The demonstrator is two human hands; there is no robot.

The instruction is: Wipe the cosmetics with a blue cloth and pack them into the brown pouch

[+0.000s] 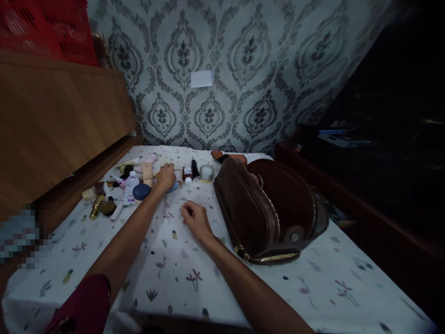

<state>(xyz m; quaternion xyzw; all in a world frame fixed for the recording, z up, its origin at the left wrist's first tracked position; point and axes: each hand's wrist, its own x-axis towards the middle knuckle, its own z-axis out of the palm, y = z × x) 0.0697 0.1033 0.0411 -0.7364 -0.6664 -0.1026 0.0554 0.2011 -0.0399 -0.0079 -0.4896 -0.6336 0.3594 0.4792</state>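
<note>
Now the cosmetics [131, 184] are seen loosely scattered to the left of the brown bag [243, 208], and at the bag-side edge of the cluster the left hand [166, 176] is set down, fingers bent. Its fingertips are hidden, so whether anything is gripped cannot be told. Just beside it, on the side away from the bag, a beige tube [147, 172] is placed; toward the bag, a glittery compact [178, 175] is passed, then a black tube [194, 168], and nearest the bag a round jar [206, 173]. Farther out from the bag, a blue-lidded pot [141, 191] is spotted, and farther again a gold tube [96, 206].

Closer in, left of the bag, the right hand [196, 222] is held with its fingers curled narrow; whether something is pinched there cannot be made out. The bag itself is left gaping, a gold zip [278, 258] shown along its near edge. Under the bag, a white printed cloth [184, 294] is spread. Beyond it, a patterned wall [236, 106] is seen; well to its left, a wooden cabinet [62, 111] is topped by a red crate [45, 28].
</note>
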